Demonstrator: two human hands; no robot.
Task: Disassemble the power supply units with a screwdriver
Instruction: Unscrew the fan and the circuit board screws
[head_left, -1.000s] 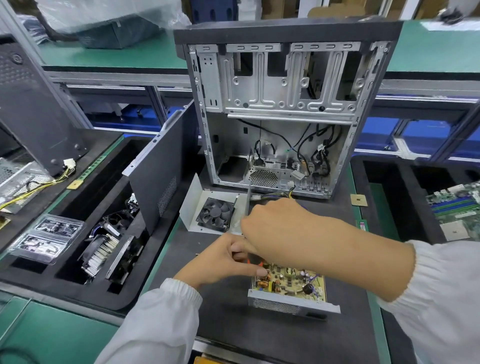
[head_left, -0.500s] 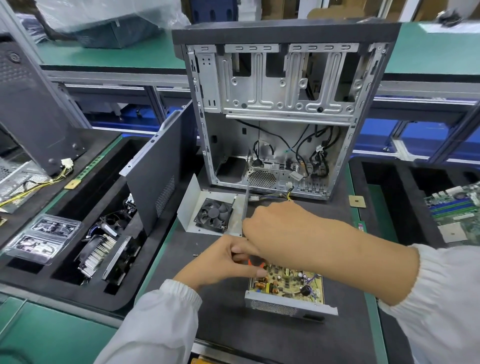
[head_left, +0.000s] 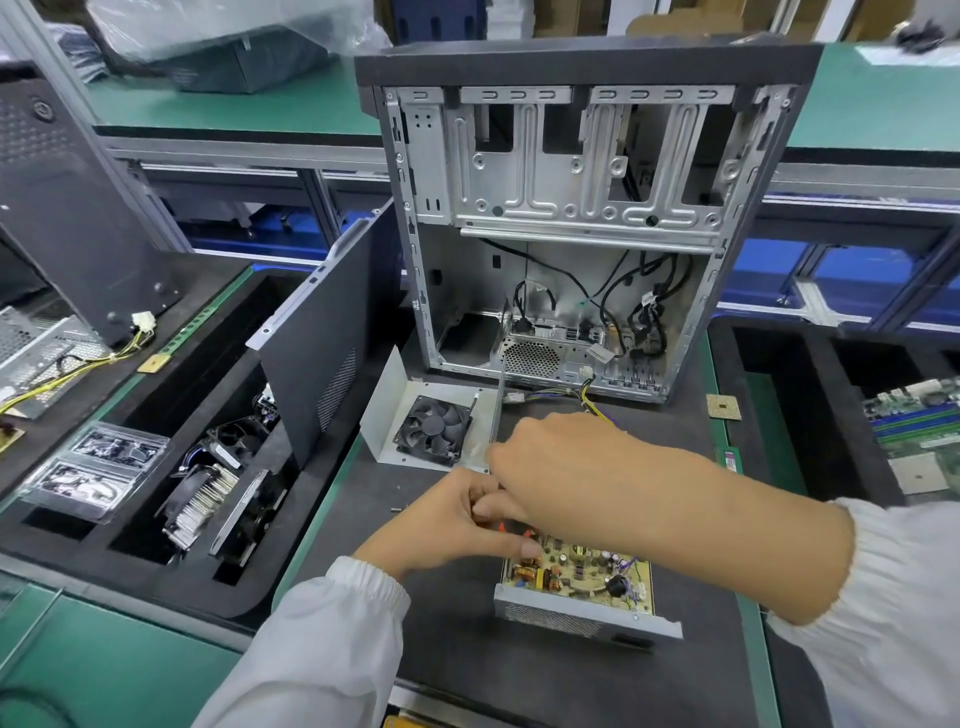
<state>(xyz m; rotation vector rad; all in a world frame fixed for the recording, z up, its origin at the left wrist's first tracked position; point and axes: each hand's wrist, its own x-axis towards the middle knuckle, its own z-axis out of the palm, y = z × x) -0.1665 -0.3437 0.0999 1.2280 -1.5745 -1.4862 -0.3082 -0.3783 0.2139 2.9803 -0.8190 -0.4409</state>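
The open supply (head_left: 582, 582) lies on the counter (head_left: 457, 654), board exposed. Right hand (head_left: 561, 467) grips the screwdriver (head_left: 497, 410); left fingers (head_left: 488, 512) pinch near its far corner. Likely unscrewing the board; next needs a steady tip.

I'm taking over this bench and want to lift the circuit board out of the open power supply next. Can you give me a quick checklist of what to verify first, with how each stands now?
1. Cover off the power supply unit: ok, the circuit board lies exposed in its tray.
2. Fan cover set aside: ok, it lies apart on the mat, in front of the computer case.
3. Board screws all out: cannot tell, both hands hide the far end.
4. Tool in hand: cannot tell, the right hand is curled over the work; only orange bits show beneath it.
5. Unit steadied: ok, the left hand is at its far corner.
6. Yellow wires freed: cannot tell.
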